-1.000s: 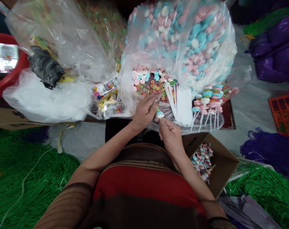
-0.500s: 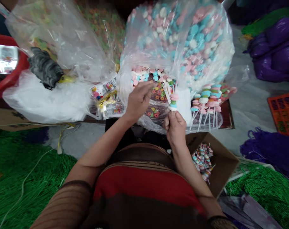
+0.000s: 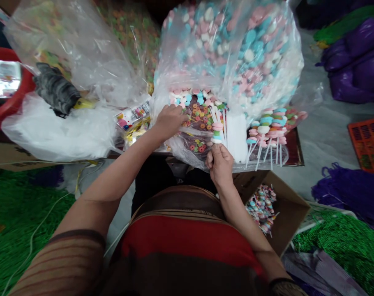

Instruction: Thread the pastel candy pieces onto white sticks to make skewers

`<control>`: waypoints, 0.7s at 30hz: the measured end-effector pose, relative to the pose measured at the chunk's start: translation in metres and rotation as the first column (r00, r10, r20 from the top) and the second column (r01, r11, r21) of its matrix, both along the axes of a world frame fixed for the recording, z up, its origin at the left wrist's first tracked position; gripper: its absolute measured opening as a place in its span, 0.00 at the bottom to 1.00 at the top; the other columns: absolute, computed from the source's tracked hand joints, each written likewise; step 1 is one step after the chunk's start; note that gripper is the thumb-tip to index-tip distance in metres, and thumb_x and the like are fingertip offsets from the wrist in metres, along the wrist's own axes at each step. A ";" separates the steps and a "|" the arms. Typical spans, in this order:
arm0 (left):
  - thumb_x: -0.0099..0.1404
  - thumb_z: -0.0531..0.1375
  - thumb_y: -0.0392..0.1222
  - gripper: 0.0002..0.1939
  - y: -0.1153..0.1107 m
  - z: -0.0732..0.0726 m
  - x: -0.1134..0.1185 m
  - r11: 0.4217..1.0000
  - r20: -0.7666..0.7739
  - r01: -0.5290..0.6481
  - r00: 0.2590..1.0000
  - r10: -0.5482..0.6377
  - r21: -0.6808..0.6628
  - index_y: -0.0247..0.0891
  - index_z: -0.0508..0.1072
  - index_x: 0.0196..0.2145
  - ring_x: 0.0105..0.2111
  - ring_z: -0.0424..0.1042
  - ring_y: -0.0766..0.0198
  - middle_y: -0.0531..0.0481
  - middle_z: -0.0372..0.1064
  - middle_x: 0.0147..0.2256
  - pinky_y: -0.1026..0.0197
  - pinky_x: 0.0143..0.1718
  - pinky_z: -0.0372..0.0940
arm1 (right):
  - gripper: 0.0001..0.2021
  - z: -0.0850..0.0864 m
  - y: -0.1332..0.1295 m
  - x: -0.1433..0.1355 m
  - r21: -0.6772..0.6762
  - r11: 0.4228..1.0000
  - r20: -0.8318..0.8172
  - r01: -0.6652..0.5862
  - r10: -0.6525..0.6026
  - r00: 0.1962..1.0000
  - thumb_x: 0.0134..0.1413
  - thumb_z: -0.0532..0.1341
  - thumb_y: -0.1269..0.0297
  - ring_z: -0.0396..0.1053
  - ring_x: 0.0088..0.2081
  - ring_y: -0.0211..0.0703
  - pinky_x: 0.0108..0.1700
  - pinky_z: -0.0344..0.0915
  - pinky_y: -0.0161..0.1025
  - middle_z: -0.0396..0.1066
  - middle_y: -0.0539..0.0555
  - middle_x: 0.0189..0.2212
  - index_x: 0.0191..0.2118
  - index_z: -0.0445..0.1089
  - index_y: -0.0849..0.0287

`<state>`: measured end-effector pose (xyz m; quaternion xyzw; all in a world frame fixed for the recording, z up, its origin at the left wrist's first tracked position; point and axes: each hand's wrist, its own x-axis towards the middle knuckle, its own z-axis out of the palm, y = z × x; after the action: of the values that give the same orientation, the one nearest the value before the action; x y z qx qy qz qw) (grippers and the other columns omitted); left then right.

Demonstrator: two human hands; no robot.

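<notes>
My right hand [image 3: 220,162] pinches the lower end of a marshmallow skewer [image 3: 217,131] and holds it upright. Pink, green and white-blue pieces are stacked on it. My left hand [image 3: 171,120] is bent over the near left edge of the candy pile, its fingertips turned down and hidden. Just beyond it lie loose marshmallows [image 3: 200,98] in pink, white and blue. Fruit-coloured gummy rings [image 3: 202,116] are spread beside its fingers. White sticks [image 3: 224,123] lie behind the skewer. Finished skewers [image 3: 268,127] are heaped to the right.
A big clear bag of marshmallows [image 3: 251,49] stands at the back, with a bag of gummy rings [image 3: 137,37] to its left. White plastic bags [image 3: 60,131] lie at the left. Below the table's right side sits a cardboard box [image 3: 285,218] with wrapped skewers.
My left hand has moved left and down onto the edge of the candy pile. My right hand has shifted slightly left with the skewer still in it.
</notes>
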<state>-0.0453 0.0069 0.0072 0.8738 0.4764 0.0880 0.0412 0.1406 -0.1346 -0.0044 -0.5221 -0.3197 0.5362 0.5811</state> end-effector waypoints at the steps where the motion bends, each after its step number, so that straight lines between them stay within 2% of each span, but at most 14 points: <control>1: 0.70 0.52 0.34 0.18 -0.001 0.001 -0.001 1.000 -0.014 0.011 1.000 -0.011 -0.004 0.39 0.82 0.44 0.49 0.69 0.44 0.33 0.73 0.45 0.43 0.51 0.60 | 0.26 0.000 0.000 0.000 -0.005 1.000 0.003 0.000 0.000 1.000 0.54 0.66 0.34 0.47 0.15 0.31 0.19 0.45 0.33 0.53 0.38 0.15 0.37 0.68 0.56; 5: 0.69 0.53 0.33 0.18 0.000 0.000 0.000 1.000 -0.038 0.027 0.999 -0.028 -0.009 0.38 0.82 0.46 0.50 0.69 0.43 0.32 0.73 0.46 0.42 0.51 0.60 | 0.27 -0.001 0.001 0.000 -0.011 1.000 0.020 -0.006 0.006 1.000 0.53 0.66 0.33 0.47 0.15 0.31 0.19 0.46 0.33 0.53 0.38 0.15 0.37 0.68 0.55; 9: 0.67 0.55 0.33 0.14 0.011 -0.003 0.001 1.000 -0.004 0.012 1.000 -0.012 -0.003 0.37 0.81 0.40 0.48 0.70 0.44 0.34 0.73 0.43 0.44 0.52 0.61 | 0.27 -0.002 0.000 0.000 -0.008 1.000 0.035 -0.010 0.010 0.999 0.55 0.65 0.33 0.47 0.15 0.31 0.19 0.46 0.33 0.53 0.38 0.14 0.38 0.68 0.55; 12: 0.65 0.58 0.35 0.09 0.020 -0.002 -0.003 0.999 0.123 -0.036 0.992 0.040 -0.034 0.37 0.80 0.38 0.45 0.71 0.48 0.38 0.74 0.40 0.48 0.50 0.63 | 0.27 -0.002 0.000 0.000 -0.023 1.000 0.017 -0.008 0.009 1.000 0.54 0.65 0.33 0.47 0.15 0.31 0.18 0.45 0.33 0.52 0.38 0.14 0.37 0.68 0.55; 16: 0.62 0.61 0.37 0.06 0.024 -0.001 -0.006 0.985 0.291 -0.069 0.950 0.113 -0.158 0.38 0.78 0.37 0.36 0.70 0.54 0.45 0.74 0.33 0.54 0.44 0.63 | 0.27 -0.001 -0.001 -0.001 -0.019 1.000 0.001 -0.008 0.008 1.000 0.53 0.66 0.34 0.46 0.14 0.31 0.18 0.45 0.33 0.53 0.38 0.14 0.38 0.69 0.56; 21: 0.61 0.57 0.34 0.07 0.025 -0.008 0.008 0.986 0.182 -0.001 0.983 0.032 -0.165 0.38 0.76 0.30 0.36 0.72 0.53 0.43 0.74 0.31 0.54 0.43 0.63 | 0.26 0.001 -0.001 -0.001 -0.026 1.000 -0.024 -0.004 0.003 1.000 0.53 0.67 0.35 0.46 0.14 0.30 0.17 0.45 0.33 0.53 0.38 0.14 0.37 0.68 0.56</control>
<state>-0.0373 0.0314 -0.0005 0.8516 0.4834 0.1292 0.1559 0.1391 -0.1360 -0.0037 -0.5226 -0.3066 0.5475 0.5772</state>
